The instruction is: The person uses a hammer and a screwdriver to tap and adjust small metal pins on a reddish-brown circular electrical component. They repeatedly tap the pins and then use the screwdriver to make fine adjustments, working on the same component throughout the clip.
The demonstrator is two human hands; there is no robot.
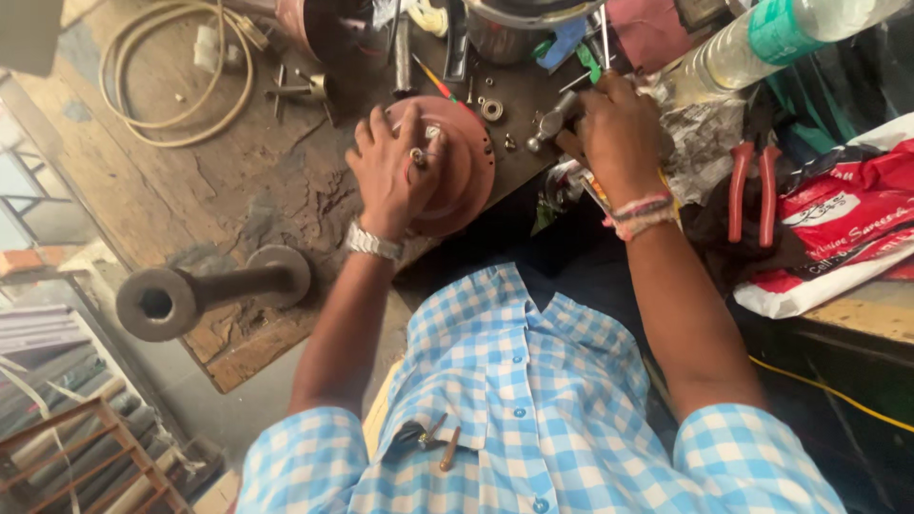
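On the worn wooden bench (238, 181), the left hand (392, 171) lies spread over a reddish-brown round metal cover (466, 176) near the bench's front edge, its grip apart with the fingers flat and a small ring-shaped part (418, 155) between them. The right hand (619, 133) has its grip clamped on the wooden handle of a small hammer (550, 124), whose steel head hangs just beside the cover's right rim. Red-handled pliers (752, 190) lie to the right, a bearing (492, 109) sits just beyond the cover, and a heavy flanged steel shaft (205, 290) rests at the bench's left corner.
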